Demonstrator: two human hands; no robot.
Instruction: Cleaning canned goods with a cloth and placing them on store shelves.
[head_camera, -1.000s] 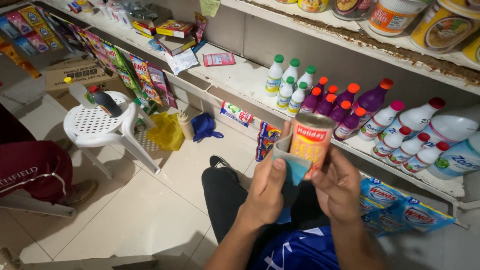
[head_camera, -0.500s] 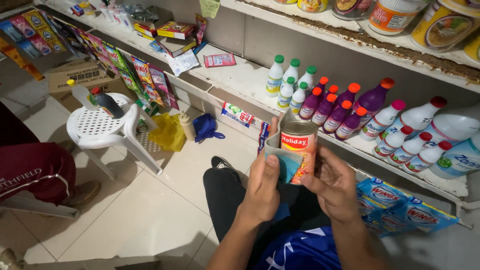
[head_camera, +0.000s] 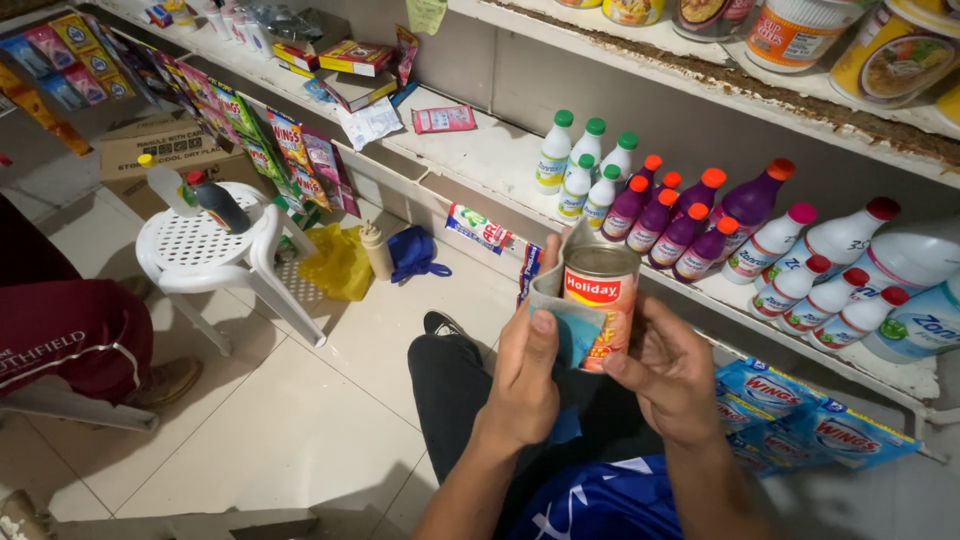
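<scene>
Your left hand (head_camera: 527, 375) and the blue cloth (head_camera: 577, 335) hide part of the can (head_camera: 603, 300); the top-shelf tubs (head_camera: 850, 40) are cut off.

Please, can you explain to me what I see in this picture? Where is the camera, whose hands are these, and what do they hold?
The camera sits on a person's head and looks down, so the two bare hands belong to that person, who sits on the floor of a small shop. The right hand holds a tin can with a red and orange label. The left hand presses a blue cloth against its side. On the shelf behind stand white bottles with green caps and purple bottles. To the left is a white plastic chair carrying two bottles, and another person's leg in dark red.
</scene>
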